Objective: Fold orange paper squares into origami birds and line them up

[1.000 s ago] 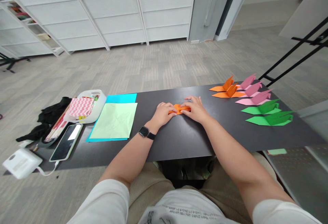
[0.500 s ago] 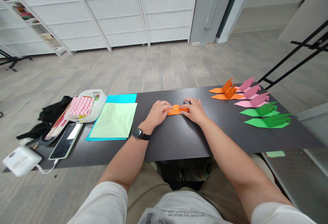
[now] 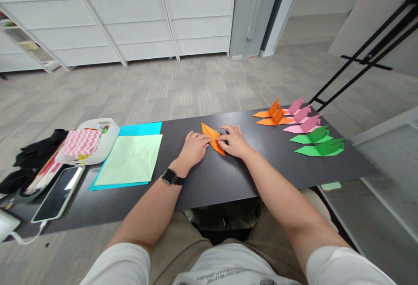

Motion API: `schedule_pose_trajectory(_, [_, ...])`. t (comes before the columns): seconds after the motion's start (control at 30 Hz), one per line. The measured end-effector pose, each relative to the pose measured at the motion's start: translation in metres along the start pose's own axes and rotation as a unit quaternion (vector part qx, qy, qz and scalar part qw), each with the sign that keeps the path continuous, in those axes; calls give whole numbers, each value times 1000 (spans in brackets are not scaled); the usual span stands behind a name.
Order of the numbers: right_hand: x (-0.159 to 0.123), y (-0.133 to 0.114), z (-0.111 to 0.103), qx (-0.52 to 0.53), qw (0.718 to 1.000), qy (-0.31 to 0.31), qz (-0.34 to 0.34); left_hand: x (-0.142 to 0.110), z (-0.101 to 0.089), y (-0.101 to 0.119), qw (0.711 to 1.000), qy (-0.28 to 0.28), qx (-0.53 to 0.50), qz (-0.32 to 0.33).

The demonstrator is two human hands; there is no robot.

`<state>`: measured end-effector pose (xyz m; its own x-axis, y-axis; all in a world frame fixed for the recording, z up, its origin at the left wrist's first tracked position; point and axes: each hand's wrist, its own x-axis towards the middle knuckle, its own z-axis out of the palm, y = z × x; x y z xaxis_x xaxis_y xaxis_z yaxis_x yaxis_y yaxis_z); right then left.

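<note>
A folded piece of orange paper (image 3: 209, 132), long and pointed, lies slanted on the dark table in front of me, its upper tip leaning left. My left hand (image 3: 195, 148), with a black watch on the wrist, has its fingertips on the paper's left edge. From the right side, my right hand (image 3: 235, 142) holds the lower part between thumb and index finger, the other fingers curved above the table. Part of the paper's middle is covered by fingers.
Folded orange (image 3: 273, 115), pink (image 3: 303, 124) and green paper birds (image 3: 318, 149) stand at the table's right. Light green sheets (image 3: 130, 159) lie over blue ones (image 3: 143, 129) on the left. Beyond them are a white basket (image 3: 112, 135) and a plugged-in phone (image 3: 58, 193).
The orange paper has turned from lying crosswise to a slant, with its pointed end now showing. My hands have shifted their hold on it. The whole view has swung slightly right.
</note>
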<state>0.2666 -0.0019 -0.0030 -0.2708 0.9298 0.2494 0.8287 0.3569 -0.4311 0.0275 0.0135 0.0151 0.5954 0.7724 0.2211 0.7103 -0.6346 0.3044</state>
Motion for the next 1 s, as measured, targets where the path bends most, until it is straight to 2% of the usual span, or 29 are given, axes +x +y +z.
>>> schedule_pose_trajectory(0.23, [-4,-20,4,13,994,-50,-91,0,1,-4,1000,25,0,-7])
schedule_pose_trajectory(0.3, [-2,-17,3,13,996,-35,-85,1,-1,-3,1000,15,-13,-4])
schedule_pose_trajectory(0.43, [0,0,-4,-1,1000,10,-29,3,-2,-3,999,2,-35,-14])
schedule_pose_trajectory(0.53, [0,10,-7,-6,1000,7,-10,2,0,-6,999,-14,-52,-4])
schedule_pose_trajectory(0.77, [-4,11,-12,12,999,-23,-27,0,2,-9,995,-47,-83,14])
schedule_pose_trajectory(1.0, [-3,9,-14,22,998,-34,-47,1,-2,-6,997,-28,-69,6])
